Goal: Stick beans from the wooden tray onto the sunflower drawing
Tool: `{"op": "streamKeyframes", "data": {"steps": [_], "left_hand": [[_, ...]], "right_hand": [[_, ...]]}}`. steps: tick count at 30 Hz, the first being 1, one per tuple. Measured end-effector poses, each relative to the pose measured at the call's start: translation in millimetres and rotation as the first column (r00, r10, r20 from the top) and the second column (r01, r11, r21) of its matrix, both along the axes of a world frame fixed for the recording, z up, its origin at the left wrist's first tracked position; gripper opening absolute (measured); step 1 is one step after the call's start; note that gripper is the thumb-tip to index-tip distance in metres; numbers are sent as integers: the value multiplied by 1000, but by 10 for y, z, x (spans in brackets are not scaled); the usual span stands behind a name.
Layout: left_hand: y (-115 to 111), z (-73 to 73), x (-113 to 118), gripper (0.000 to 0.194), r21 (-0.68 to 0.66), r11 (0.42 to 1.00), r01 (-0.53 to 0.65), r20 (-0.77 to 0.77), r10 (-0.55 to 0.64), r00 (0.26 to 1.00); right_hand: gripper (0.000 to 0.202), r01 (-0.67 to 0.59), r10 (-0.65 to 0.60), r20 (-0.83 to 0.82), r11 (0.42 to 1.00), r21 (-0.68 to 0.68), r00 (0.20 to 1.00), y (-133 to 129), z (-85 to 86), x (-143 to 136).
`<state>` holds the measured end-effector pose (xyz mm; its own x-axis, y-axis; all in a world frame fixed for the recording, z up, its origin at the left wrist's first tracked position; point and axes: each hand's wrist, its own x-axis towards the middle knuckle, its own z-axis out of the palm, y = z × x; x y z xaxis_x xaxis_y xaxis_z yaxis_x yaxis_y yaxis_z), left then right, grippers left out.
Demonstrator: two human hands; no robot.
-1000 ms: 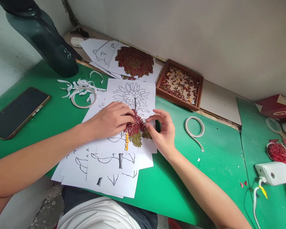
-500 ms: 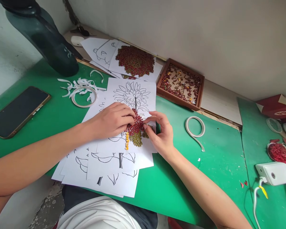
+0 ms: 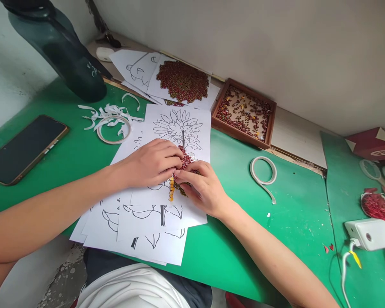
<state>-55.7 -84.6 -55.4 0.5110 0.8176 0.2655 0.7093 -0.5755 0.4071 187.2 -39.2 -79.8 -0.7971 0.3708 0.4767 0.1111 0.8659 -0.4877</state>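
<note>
White sheets with black line drawings lie stacked before me, the top one showing a flower outline [image 3: 176,128]. Red beans [image 3: 186,159] cover part of this top sheet [image 3: 202,117], beside green beans, mostly hidden by my hands. A short column of yellow corn kernels [image 3: 171,189] runs down below them. My left hand [image 3: 155,162] rests on the paper, fingers curled together at the left edge of the red beans; their tips are hidden. From the right, my right hand [image 3: 205,186] reaches over the beans, index finger stretched toward the left fingertips, thumb apart beneath it.
A wooden tray [image 3: 272,124] of mixed beans stands at the back. Behind the papers lies a bean-covered sheet [image 3: 152,87]. Tape rolls [image 3: 274,171], paper scraps [image 3: 107,112], a phone [image 3: 25,147], a dark bottle [image 3: 60,55] and a white corded device [image 3: 370,233] sit around.
My right hand has moved left and slightly down, from the right side of the red beans to over them, close to my left fingertips. My left hand has stayed nearly still.
</note>
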Motion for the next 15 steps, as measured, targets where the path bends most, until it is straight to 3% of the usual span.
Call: {"op": "streamKeyframes", "data": {"steps": [15], "left_hand": [[2,-22,-11,25,2,1000,7,9,-7,1000]], "right_hand": [[59,-41,42,-24,998,43,999,4,2,7]]}}
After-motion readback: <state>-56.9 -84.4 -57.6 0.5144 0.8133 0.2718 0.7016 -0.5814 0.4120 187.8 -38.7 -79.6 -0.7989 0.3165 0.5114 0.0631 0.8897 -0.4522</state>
